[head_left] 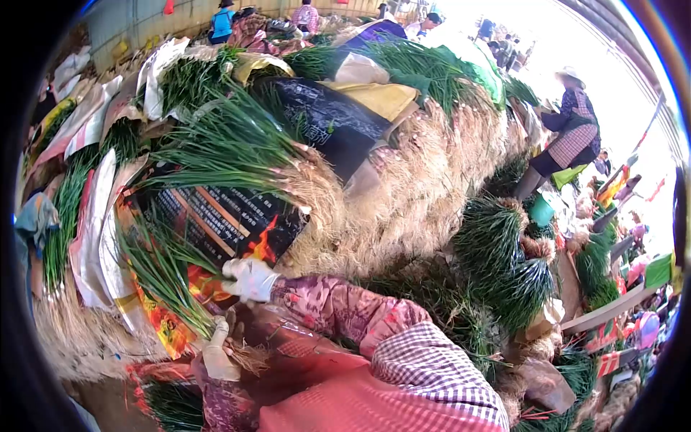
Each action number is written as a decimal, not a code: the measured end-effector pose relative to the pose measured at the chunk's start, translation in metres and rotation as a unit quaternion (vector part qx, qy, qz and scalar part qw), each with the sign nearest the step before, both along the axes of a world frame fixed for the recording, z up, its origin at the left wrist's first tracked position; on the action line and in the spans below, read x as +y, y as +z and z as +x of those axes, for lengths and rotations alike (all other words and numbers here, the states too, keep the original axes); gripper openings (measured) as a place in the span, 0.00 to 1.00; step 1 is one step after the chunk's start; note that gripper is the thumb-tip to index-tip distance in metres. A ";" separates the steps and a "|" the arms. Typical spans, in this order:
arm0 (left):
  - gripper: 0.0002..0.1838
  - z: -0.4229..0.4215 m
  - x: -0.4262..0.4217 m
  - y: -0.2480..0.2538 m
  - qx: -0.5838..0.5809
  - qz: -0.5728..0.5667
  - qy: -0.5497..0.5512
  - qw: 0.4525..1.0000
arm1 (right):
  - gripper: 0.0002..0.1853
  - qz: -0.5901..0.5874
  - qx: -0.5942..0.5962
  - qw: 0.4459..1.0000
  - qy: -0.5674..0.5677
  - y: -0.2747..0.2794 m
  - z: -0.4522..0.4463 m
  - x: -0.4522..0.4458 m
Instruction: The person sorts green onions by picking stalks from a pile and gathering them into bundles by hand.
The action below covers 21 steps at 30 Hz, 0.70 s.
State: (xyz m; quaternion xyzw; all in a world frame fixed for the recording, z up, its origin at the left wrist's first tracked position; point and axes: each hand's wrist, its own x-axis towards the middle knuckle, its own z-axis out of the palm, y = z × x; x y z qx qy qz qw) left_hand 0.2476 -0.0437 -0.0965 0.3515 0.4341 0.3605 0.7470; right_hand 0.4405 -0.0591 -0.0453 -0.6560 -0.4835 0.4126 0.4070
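My left hand (pixel 219 353), in a whitish glove, closes around the lower stalks of a small bunch of green onions (pixel 167 277). The bunch's green leaves point up and left, and its pale roots hang to the right of the hand. My right hand (pixel 250 280), also in a white glove, is just above and right of the bunch, with fingers partly apart and nothing visible in them. Below and behind both hands lies a printed black-and-orange plastic sack (pixel 216 223). A larger bunch of green onions (pixel 230 147) rests on the sack, roots to the right.
A long heap of green onions (pixel 403 187) with roots outward runs behind the sacks. Loose leaves (pixel 439 309) and tied bundles (pixel 493 252) lie to the right. A person in a pale hat (pixel 576 122) stands at the right; other people are in the background. A green bucket (pixel 541 210) stands nearby.
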 end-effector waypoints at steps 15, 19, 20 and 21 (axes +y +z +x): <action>0.06 0.011 -0.016 0.011 -0.088 -0.011 0.016 0.996 | 0.12 0.248 -0.202 0.947 -0.040 -0.058 -0.032 -0.006; 0.06 0.003 -0.007 0.010 -0.103 0.005 -0.040 0.994 | 0.10 0.319 -0.259 0.906 -0.102 -0.062 -0.035 -0.004; 0.06 0.001 -0.007 0.010 -0.074 0.005 -0.048 0.996 | 0.09 0.345 -0.280 0.888 -0.119 -0.063 -0.035 -0.005; 0.06 -0.003 -0.006 0.008 -0.047 0.003 -0.056 0.997 | 0.06 0.402 -0.437 0.800 -0.092 -0.059 -0.017 0.000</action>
